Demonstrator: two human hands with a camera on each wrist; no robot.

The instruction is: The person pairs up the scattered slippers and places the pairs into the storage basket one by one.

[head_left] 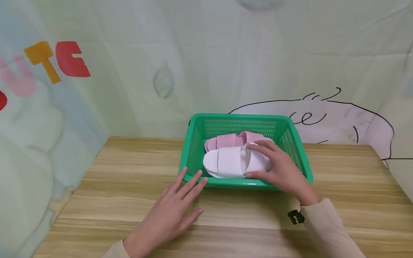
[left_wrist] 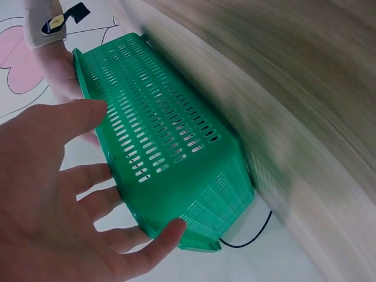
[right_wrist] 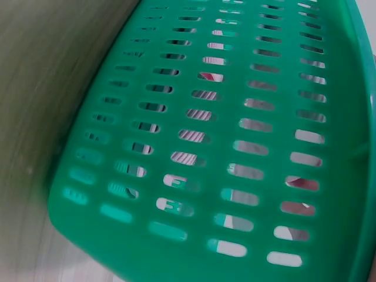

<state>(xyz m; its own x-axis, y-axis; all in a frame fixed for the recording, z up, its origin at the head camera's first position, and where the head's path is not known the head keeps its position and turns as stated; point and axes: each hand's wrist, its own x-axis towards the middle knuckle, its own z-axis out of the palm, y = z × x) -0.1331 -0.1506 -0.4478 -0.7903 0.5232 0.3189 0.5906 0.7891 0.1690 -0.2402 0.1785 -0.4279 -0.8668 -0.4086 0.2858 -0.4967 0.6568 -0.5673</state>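
Note:
A green plastic basket (head_left: 249, 184) with slotted walls stands on the wooden table. Inside it lie white slippers (head_left: 229, 163) with ribbed straps along the near side, and pink slippers (head_left: 226, 141) behind them. My right hand (head_left: 283, 169) reaches over the near right rim and grips the right-hand white slipper between thumb and fingers. With fingers spread, my left hand (head_left: 170, 213) has its fingertips right at the near left rim. In the right wrist view, the basket wall (right_wrist: 176, 264) hides most of that hand, and bits of slipper show through the slots.
The wood-grain table (head_left: 133, 180) runs back to a printed fabric backdrop (head_left: 135, 58) close behind the basket. Colourful letters (head_left: 73, 60) show on its left side. A thin black cord (left_wrist: 252, 239) curves beside the basket in the left wrist view.

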